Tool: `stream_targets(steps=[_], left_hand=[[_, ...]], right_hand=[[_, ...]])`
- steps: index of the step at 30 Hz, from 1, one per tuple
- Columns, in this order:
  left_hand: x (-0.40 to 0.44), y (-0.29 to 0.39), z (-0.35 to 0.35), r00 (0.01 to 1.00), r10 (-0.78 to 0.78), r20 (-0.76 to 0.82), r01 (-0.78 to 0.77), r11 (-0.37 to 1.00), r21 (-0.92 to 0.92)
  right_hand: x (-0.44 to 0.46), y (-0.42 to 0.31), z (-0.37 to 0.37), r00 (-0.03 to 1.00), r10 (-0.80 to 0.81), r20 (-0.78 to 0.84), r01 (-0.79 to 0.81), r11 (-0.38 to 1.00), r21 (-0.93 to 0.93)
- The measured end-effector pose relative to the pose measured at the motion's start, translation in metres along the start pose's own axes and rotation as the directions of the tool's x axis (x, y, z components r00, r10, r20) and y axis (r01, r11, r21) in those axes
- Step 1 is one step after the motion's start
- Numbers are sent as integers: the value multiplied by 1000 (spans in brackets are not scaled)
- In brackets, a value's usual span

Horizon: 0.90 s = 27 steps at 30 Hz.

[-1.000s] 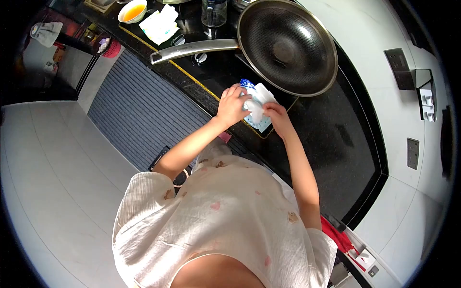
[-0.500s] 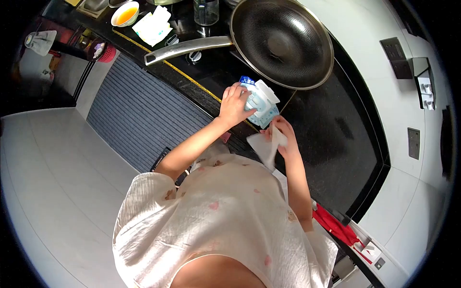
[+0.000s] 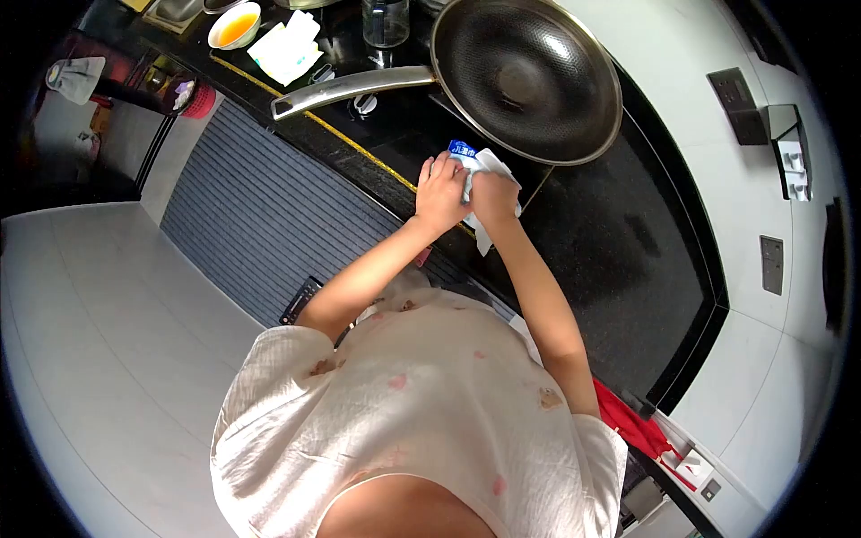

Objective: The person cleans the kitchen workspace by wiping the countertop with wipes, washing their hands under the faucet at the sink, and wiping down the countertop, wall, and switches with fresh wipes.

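A blue-and-white pack of wet wipes (image 3: pixel 462 149) lies on the black counter just in front of the wok, its white lid (image 3: pixel 499 163) flipped up. My left hand (image 3: pixel 441 194) grips the pack from its left side, fingers bent over the top. Closed over the middle of the pack, my right hand (image 3: pixel 494 195) has its fingertips hidden from view. A white wipe (image 3: pixel 484 240) hangs out beneath that hand, near the counter's front edge. The pack's opening is covered by my hands.
A large wok (image 3: pixel 529 81) sits on the hob, its long handle (image 3: pixel 350 90) reaching left past a knob (image 3: pixel 364 105). Farther left are a glass jar (image 3: pixel 386 25), a crumpled packet (image 3: pixel 285 49) and a bowl (image 3: pixel 234 27) of orange liquid.
My right hand has moved up and left from beside the pack onto its top, carrying the wipe. My left hand stays on the pack.
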State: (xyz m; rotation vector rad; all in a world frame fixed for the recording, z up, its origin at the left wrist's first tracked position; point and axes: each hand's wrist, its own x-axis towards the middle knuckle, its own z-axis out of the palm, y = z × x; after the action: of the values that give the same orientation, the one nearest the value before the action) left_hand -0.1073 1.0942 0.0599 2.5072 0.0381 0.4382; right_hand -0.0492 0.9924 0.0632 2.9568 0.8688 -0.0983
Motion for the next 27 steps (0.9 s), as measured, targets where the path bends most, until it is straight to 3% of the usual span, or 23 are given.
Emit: stream_targets(steps=[6,10,13,17,22,27], left_hand=[[-5,-1,4,1000,-20,-6,20,1000,3],[-6,-1,4,1000,-15,-25,15,1000,-13],[-5,-1,4,1000,-24,-7,23,999,-42],[-2,5,-5,998,-54,12,55,995,-79],[-1,12,-12,998,-55,10,56,996,-64],[-2,15,-19,1000,-25,-15,25,999,-46]], right_hand=[[5,3,2,1000,9,28,-9,1000,1],[4,10,3,996,-66,56,64,997,40],[3,17,2,995,-104,-13,104,985,134],[-4,17,-24,986,-12,164,-47,934,355],[-4,32,-6,973,-63,224,-111,718,687],[-14,34,-15,931,-14,364,-348,263,900]])
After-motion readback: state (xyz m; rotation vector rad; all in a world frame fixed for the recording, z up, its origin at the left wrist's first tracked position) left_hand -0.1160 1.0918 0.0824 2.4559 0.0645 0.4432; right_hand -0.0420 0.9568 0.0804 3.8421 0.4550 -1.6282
